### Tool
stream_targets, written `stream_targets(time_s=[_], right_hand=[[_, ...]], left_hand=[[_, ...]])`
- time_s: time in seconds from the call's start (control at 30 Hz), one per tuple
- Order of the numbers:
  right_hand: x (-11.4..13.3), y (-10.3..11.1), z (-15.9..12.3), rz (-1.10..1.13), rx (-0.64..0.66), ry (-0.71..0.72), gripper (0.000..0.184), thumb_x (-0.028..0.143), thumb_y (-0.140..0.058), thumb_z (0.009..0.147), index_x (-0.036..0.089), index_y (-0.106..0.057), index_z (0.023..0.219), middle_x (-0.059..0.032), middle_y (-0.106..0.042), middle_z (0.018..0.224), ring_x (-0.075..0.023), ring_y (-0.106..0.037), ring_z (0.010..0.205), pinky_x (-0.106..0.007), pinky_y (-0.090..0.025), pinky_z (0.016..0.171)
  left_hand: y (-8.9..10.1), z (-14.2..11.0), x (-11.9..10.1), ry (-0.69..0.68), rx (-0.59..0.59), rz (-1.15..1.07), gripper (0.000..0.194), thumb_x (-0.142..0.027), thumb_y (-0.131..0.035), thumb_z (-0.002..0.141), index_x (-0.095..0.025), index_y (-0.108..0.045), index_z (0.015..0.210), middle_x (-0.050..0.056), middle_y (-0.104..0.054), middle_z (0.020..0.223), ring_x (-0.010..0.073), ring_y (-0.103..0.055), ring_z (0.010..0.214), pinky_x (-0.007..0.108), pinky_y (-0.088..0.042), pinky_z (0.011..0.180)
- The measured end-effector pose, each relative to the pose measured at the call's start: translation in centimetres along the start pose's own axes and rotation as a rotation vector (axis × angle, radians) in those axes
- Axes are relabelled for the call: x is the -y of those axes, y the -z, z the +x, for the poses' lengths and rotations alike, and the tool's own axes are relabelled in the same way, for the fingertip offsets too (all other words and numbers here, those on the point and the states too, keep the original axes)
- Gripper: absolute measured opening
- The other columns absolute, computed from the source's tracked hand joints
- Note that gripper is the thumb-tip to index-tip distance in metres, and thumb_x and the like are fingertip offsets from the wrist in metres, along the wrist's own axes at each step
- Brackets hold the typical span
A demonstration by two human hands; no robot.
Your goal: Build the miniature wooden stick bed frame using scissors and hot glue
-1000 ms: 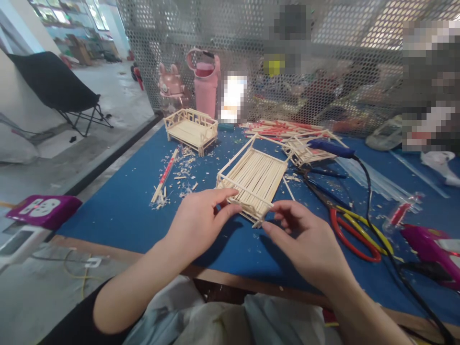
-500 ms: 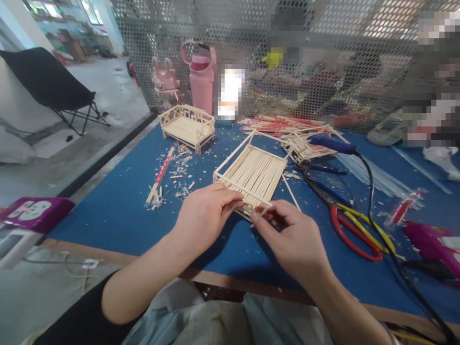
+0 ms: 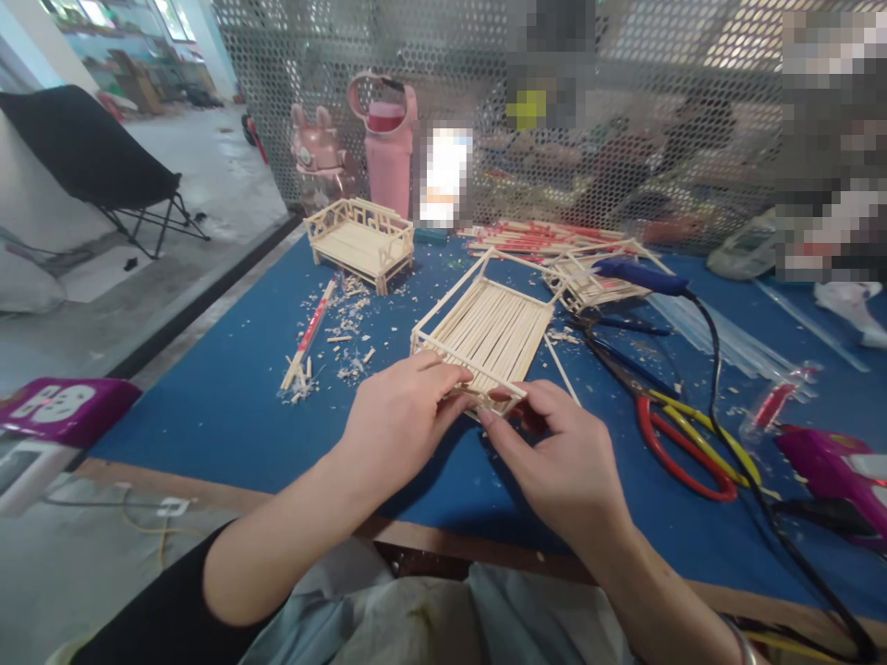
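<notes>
Left fingers (image 3: pixel 449 378) and right fingers (image 3: pixel 504 438) pinch the near side of the stick frame (image 3: pixel 500 323), which extends beyond.

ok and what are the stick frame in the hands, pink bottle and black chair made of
Stick frame: probably wood or bamboo, unvarnished, judging by its pale, matte sticks. Pink bottle: coated metal or plastic; its smooth, even colour leaves that open. Black chair: likely matte fabric, sagging, on thin dark legs, perhaps metal.
</notes>
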State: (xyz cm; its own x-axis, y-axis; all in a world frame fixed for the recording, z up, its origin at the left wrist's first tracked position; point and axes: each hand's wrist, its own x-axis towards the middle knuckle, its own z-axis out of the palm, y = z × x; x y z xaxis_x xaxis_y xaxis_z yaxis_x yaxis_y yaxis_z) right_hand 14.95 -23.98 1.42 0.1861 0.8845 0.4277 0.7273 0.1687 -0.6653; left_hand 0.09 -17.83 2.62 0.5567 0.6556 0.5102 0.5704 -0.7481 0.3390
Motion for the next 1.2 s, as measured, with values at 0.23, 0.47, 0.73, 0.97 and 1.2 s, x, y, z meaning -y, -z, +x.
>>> stream_targets(time_s=[0.23,0.47,0.73,0.97,1.2], right_hand=[[0.1,0.1,0.0,-0.016,0.027,0.003,0.011,0.025,-0.057,0.078,0.017,-0.064,0.076,0.0003,-0.055,0.064,-0.011,-0.048,0.056,-0.023,-0.038,0.053],[-0.1,0.0,0.0,-0.008,0.009,0.01,0.01,0.024,-0.058,0.077,0.017,-0.065,0.078,0.0006,-0.057,0.065,-0.0105,-0.05,0.057,-0.022,-0.039,0.053],[-0.3,-0.2,-0.1,-0.004,-0.012,-0.003,0.012,0.025,-0.058,0.075,0.017,-0.064,0.082,0.0,-0.059,0.067,-0.0111,-0.052,0.057,-0.023,-0.042,0.055],[-1.0,0.2,-0.3,-0.094,0.081,-0.056,0.026,0.025,-0.063,0.067,0.017,-0.058,0.09,-0.0011,-0.06,0.072,-0.0133,-0.054,0.057,-0.024,-0.044,0.054],[-0.7,1.0,0.2,-0.102,0.199,-0.096,0.012,0.021,-0.059,0.073,0.02,-0.055,0.084,0.0015,-0.062,0.067,-0.013,-0.058,0.057,-0.023,-0.043,0.055]], left_hand=[[-0.2,-0.2,0.0,0.016,0.007,0.002,0.012,-0.023,-0.056,0.084,-0.017,-0.066,0.087,0.003,-0.067,0.085,0.0173,-0.062,0.079,0.028,-0.048,0.068],[-0.1,-0.1,0.1,0.01,0.006,-0.003,0.013,-0.024,-0.058,0.084,-0.016,-0.065,0.09,0.003,-0.068,0.087,0.0177,-0.063,0.081,0.028,-0.049,0.071],[0.2,-0.1,0.1,0.052,0.044,-0.01,0.011,-0.023,-0.057,0.084,-0.017,-0.064,0.09,0.003,-0.068,0.088,0.0172,-0.062,0.082,0.028,-0.048,0.072],[1.0,-0.6,0.0,0.095,0.061,-0.134,0.009,-0.014,-0.055,0.08,-0.018,-0.06,0.086,0.001,-0.066,0.085,0.0154,-0.061,0.078,0.026,-0.048,0.07],[0.7,-0.6,2.3,0.493,-0.031,-0.517,0.064,-0.004,-0.05,0.061,-0.015,-0.04,0.124,0.012,-0.055,0.12,0.0246,-0.051,0.114,0.04,-0.041,0.096]])
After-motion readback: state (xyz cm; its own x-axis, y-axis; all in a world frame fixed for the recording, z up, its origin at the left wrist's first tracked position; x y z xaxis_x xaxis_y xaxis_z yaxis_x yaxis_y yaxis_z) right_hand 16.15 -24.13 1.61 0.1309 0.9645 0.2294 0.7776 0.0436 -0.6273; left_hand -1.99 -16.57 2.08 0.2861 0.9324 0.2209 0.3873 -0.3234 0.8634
